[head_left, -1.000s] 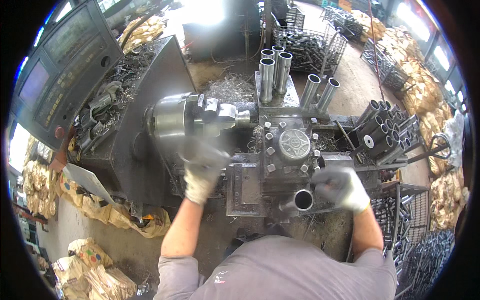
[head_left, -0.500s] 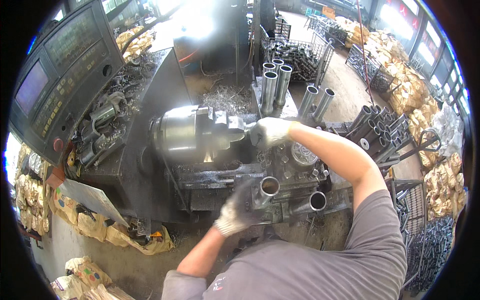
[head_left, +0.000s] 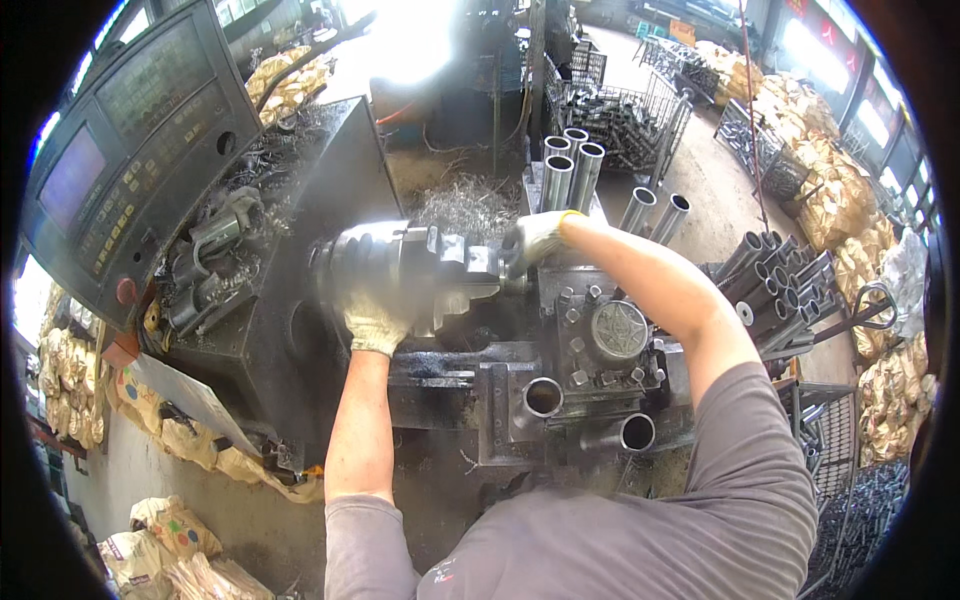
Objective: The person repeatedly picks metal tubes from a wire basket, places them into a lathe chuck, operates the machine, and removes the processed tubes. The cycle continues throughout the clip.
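Observation:
A shiny lathe chuck [head_left: 372, 250] with stepped jaws [head_left: 452, 262] lies sideways in the middle. My left hand [head_left: 375, 322], in a pale glove, rests against the chuck's near side; its fingers blur into the metal. At the outer end of the jaws, my gloved right hand [head_left: 536, 242] is closed around the end of a metal tube, most of which the glove and the jaws hide. Below and right of the chuck, one open-ended tube [head_left: 541, 400] stands upright and another tube [head_left: 634, 432] lies tilted beside it.
A tool turret [head_left: 618, 332] with several bolts sits right of the chuck. Several tubes [head_left: 572, 172] stand behind it, and more tubes [head_left: 775, 280] are stacked at the right. A control panel [head_left: 120, 170] stands left. Metal shavings [head_left: 465, 205] lie behind the chuck.
My left hand has moved from beside the upright tube up and left onto the chuck. My right hand stays at the jaws' end. The whole view has shifted slightly.

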Motion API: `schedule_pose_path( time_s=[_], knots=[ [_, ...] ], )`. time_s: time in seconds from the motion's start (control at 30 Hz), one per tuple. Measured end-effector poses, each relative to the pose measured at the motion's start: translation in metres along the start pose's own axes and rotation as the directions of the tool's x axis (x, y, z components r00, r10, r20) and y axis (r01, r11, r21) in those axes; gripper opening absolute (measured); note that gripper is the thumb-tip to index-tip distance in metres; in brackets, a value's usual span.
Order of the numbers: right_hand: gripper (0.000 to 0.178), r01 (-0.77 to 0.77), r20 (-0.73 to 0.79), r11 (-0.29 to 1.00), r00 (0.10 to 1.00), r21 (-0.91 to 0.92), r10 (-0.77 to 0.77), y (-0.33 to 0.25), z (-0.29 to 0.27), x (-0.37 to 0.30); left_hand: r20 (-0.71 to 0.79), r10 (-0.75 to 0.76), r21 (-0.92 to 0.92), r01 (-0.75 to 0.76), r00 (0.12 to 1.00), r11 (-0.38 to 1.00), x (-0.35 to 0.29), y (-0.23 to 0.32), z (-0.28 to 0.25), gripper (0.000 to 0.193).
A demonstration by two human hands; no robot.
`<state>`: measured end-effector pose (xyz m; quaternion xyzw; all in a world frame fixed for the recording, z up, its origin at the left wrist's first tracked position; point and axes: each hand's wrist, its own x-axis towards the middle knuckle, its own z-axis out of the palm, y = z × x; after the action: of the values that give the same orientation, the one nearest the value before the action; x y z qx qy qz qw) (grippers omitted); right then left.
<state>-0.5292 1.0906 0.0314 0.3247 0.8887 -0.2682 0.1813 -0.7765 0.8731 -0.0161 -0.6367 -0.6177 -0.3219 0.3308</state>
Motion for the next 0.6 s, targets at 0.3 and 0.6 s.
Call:
schedule_pose_path(
  time_s=[0.3, 0.6],
  knots=[
    [0.068, -0.159, 0.557, 0.935, 0.829, 0.316, -0.047, 0.083, 0.014, 0.039, 0.096, -0.019, 0.037, 0.015, 0.995, 0.999, 0.0, -0.005, 0.01, 0.066],
    [0.05, 0.201, 0.081, 0.872, 0.98, -0.446, -0.184, 0.06, 0.029, -0.019, 0.02, 0.08, 0.009, -0.08, 0.997, 0.997, 0.001, -0.003, 0.008, 0.066]
  ],
)
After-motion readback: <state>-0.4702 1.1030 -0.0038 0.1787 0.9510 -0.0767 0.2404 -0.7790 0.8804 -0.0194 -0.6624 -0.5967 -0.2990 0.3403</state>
